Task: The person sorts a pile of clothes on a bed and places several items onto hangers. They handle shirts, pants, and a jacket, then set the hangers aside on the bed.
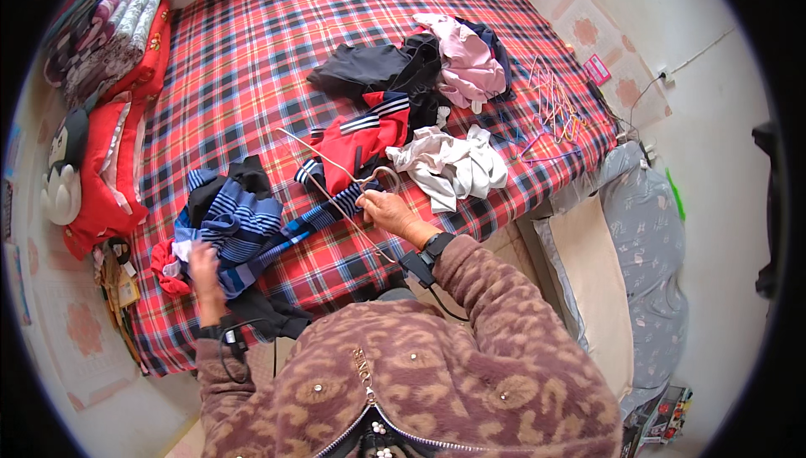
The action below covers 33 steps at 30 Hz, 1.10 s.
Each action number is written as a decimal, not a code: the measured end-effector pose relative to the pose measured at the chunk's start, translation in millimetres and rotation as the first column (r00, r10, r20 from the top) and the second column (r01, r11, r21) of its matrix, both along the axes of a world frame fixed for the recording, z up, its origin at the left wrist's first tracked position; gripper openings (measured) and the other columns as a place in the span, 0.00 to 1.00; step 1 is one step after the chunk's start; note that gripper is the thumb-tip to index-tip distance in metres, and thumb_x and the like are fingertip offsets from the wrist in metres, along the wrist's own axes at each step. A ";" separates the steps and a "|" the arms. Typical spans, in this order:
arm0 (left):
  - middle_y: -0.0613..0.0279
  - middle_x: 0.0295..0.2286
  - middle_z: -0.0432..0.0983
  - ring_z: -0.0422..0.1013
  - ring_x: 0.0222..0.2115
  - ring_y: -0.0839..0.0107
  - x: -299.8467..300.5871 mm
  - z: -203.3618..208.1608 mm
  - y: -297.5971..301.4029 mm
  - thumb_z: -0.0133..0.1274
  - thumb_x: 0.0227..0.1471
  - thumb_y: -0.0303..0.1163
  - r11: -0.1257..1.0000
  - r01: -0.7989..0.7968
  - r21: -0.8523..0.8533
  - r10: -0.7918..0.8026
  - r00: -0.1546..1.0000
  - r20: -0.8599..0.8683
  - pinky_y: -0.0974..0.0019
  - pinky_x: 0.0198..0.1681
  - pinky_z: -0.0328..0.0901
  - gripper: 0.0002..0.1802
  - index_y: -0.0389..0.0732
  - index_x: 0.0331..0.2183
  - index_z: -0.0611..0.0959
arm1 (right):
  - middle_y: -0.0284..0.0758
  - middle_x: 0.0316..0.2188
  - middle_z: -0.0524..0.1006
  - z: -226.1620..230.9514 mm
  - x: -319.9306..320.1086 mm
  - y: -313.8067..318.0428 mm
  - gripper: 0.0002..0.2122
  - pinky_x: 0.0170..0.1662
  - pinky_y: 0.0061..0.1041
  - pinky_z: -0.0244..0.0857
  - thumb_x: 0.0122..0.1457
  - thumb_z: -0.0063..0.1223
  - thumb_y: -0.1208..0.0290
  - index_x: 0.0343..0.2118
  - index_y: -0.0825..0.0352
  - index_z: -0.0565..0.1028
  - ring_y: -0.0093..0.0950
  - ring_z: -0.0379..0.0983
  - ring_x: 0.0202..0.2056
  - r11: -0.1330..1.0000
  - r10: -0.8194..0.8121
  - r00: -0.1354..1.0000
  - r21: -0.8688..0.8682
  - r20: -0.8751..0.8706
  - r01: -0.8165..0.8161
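Observation:
My right hand (388, 213) is closed around a pale wire clothes hanger (323, 156), near its hook. The hanger is tilted over the bed, above the sleeve of a blue striped garment (243, 221). That garment lies bunched at the left, with black cloth (225, 185) against it. At its near left edge is my left hand (204, 272), smeared by motion, so its fingers and any grip cannot be made out. A small red and white piece of cloth (170, 273) lies beside that hand. Dark cloth (267, 315) hangs at the bed's near edge.
On the plaid bed (243, 47) lie a red garment with striped trim (357, 143), a white garment (453, 160), a pink one (466, 63) and black clothes (361, 72). Several hangers (554, 109) are heaped at right. Folded blankets (105, 26) stand at left; a grey-covered couch (642, 265) is at right.

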State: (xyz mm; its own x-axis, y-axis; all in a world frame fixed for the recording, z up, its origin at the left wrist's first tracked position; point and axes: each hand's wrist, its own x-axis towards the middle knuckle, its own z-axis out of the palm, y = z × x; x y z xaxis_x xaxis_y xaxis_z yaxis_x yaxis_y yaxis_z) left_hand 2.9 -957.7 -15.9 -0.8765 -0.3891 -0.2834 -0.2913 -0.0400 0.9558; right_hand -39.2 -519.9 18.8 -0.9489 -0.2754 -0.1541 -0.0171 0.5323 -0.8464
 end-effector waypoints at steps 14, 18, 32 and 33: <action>0.60 0.45 0.68 0.64 0.48 0.70 -12.4 5.4 258.2 0.50 0.55 0.35 0.483 0.777 0.403 -0.811 0.571 -0.127 0.64 0.52 0.59 0.31 0.40 0.57 0.59 | 0.30 0.28 0.75 -8.0 -24.1 -14.2 0.08 0.27 0.15 0.68 0.62 0.43 0.70 0.38 0.67 0.71 0.15 0.71 0.23 0.847 -0.015 0.919 -0.483 0.393 0.220; 0.67 0.25 0.72 0.71 0.25 0.76 -8.9 3.9 271.4 0.44 0.59 0.42 0.566 0.651 0.506 -0.790 0.605 0.105 0.71 0.31 0.67 0.23 0.38 0.51 0.68 | 0.31 0.30 0.75 -14.3 -33.4 -8.5 0.09 0.27 0.15 0.67 0.62 0.44 0.69 0.40 0.67 0.70 0.16 0.71 0.24 0.769 0.046 0.855 -0.565 0.516 0.299; 0.62 0.33 0.77 0.71 0.31 0.77 -2.7 30.0 251.6 0.39 0.61 0.45 0.903 0.310 0.297 -0.388 0.886 0.254 0.73 0.36 0.64 0.26 0.39 0.54 0.66 | 0.48 0.45 0.71 -156.6 -212.0 155.7 0.33 0.50 0.31 0.61 0.44 0.61 0.58 0.51 0.72 0.64 0.39 0.68 0.47 0.716 -0.676 0.698 -0.012 0.235 0.698; 0.61 0.34 0.77 0.71 0.31 0.77 2.6 27.9 248.6 0.40 0.60 0.45 0.919 0.250 0.305 -0.334 0.905 0.264 0.74 0.36 0.64 0.26 0.39 0.54 0.66 | 0.50 0.49 0.69 -161.0 -221.8 154.9 0.35 0.53 0.30 0.59 0.44 0.61 0.58 0.53 0.72 0.62 0.39 0.66 0.51 0.724 -0.672 0.703 0.006 0.231 0.690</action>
State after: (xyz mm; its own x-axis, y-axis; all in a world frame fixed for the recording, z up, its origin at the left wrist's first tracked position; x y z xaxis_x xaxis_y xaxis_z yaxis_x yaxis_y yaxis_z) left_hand 5.5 -709.1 12.0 -0.7927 -0.0054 -0.6096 -0.6031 -0.1396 0.7854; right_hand -261.0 -365.0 -142.3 -0.8310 0.4146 -0.3709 0.5003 0.2653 -0.8242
